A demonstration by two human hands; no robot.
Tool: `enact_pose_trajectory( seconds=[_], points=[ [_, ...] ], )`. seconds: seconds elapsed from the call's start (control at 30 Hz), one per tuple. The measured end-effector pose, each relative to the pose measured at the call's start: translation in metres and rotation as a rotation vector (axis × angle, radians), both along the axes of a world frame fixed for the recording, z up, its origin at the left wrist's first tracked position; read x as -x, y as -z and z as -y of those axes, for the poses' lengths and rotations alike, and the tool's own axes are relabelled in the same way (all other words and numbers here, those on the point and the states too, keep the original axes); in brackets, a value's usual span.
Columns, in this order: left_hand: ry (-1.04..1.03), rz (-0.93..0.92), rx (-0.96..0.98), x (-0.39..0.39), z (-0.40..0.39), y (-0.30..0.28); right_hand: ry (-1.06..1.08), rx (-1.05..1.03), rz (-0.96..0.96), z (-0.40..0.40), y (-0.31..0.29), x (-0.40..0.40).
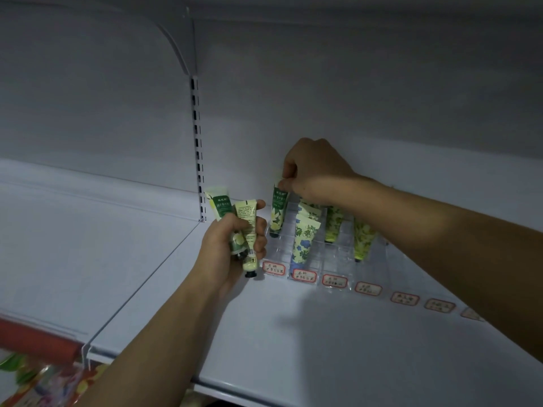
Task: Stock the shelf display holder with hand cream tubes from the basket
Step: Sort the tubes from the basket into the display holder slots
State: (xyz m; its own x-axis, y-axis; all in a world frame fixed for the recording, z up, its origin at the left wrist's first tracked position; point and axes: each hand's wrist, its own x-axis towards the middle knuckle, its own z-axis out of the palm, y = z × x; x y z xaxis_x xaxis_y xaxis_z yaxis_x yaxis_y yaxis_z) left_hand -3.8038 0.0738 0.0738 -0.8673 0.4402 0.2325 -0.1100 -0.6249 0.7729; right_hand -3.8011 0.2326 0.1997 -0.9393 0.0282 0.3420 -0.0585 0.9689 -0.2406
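A clear plastic display holder [338,259] sits on the white shelf [293,333], with red-bordered labels along its front. My right hand [311,174] pinches the top of a dark green hand cream tube [277,212], which stands cap down in the holder's leftmost slot. Blue-flowered tubes [304,242] and yellow-green tubes [363,240] stand in slots to the right. My left hand [229,251] is just left of the holder, closed around two pale green tubes [246,230] with their caps pointing down. The basket is out of view.
The white back wall and a slotted upright [198,148] rise behind the holder. More red-bordered labels [423,301] run right along the shelf. Colourful packaged goods [44,380] and a red rail [38,339] sit below at the lower left.
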Motion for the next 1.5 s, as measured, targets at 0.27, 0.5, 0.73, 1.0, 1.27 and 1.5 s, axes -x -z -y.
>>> enact_pose_trajectory(
  seconds=[0.27, 0.5, 0.73, 1.0, 1.27, 1.5],
  points=[
    [-0.047, 0.001, 0.031, -0.005, -0.001, -0.002, 0.051, 0.003, 0.031, 0.005, 0.005, -0.007],
    [-0.078, -0.038, 0.113, -0.006, -0.003, -0.001, 0.01, -0.041, 0.059, 0.009, 0.017, -0.014],
    [0.007, -0.204, 0.159, -0.01, -0.002, -0.002, -0.215, 0.226, -0.032, 0.011, 0.01, -0.017],
    [-0.128, -0.059, 0.2, -0.008, 0.001, -0.001, -0.273, 0.28, 0.004, 0.012, 0.002, -0.013],
    [-0.453, 0.055, 0.272, 0.008, 0.006, 0.005, -0.098, 0.057, -0.053, 0.008, 0.005, -0.021],
    [-0.364, 0.084, 0.165, 0.005, 0.006, 0.0, -0.102, 0.01, -0.091, 0.01, 0.009, -0.02]
  ],
)
